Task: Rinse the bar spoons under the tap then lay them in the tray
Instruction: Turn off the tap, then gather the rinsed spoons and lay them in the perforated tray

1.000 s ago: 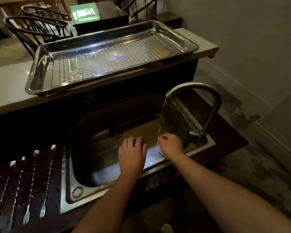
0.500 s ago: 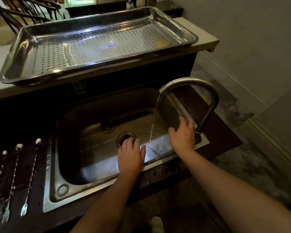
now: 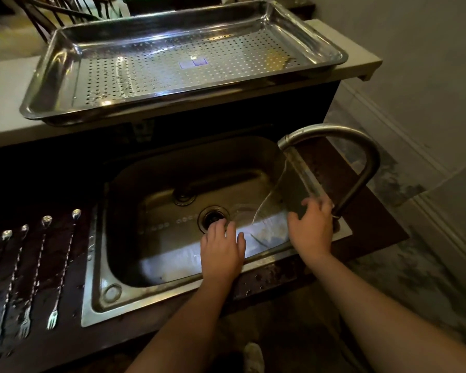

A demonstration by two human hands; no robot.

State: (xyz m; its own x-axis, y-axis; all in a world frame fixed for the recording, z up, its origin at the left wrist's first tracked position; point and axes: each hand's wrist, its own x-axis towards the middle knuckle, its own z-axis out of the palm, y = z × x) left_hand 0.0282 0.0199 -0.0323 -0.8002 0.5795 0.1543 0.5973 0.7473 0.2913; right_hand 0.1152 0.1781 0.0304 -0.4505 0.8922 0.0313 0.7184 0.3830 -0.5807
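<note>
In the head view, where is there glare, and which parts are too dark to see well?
Head view: glare on the tray rim and the sink near wall; the dark counter dims the bar spoons; wide-angle lens bends the edges.

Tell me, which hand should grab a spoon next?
Probably the left hand: it hangs empty over the sink's near edge, nearer the bar spoons. The right hand is by the tap.

Four bar spoons (image 3: 38, 270) lie side by side on the dark wet counter (image 3: 65, 238); the perforated tray (image 3: 51, 103) sits on the pale ledge (image 3: 6, 90).
</note>
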